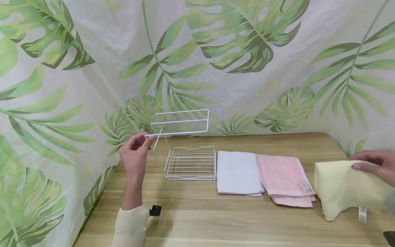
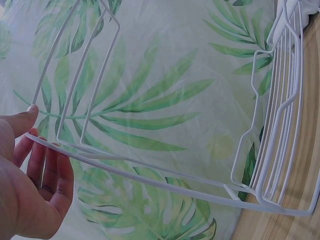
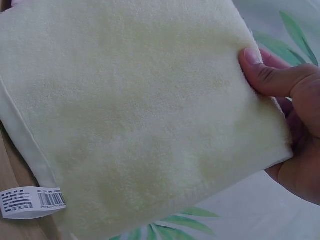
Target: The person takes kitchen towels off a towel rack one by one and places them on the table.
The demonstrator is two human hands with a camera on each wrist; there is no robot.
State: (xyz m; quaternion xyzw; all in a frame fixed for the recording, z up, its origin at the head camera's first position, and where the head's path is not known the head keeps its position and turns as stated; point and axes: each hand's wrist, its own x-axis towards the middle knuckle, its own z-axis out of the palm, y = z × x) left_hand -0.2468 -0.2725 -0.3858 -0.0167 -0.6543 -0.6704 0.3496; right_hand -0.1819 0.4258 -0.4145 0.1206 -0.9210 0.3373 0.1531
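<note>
A white wire rack (image 1: 191, 179) with two levels stands on the table's left half. My left hand (image 1: 135, 151) pinches the left corner of its upper level between thumb and fingers; the left wrist view shows the same hold on the rack's wire (image 2: 150, 183). At the right, my right hand (image 1: 378, 164) grips a pale yellow towel (image 1: 336, 185) by its upper edge, thumb on the near face. This towel hangs partly lifted, with a printed label (image 3: 32, 202) at its lower edge. In the right wrist view the fingers behind the cloth are mostly hidden.
A folded white towel (image 1: 239, 173) lies just right of the rack. Beside it is a folded pink towel (image 1: 284, 176) with a small label, close to the yellow one. The wood-grain table (image 1: 231, 223) meets a leaf-patterned curtain (image 1: 247, 89) behind and at the left.
</note>
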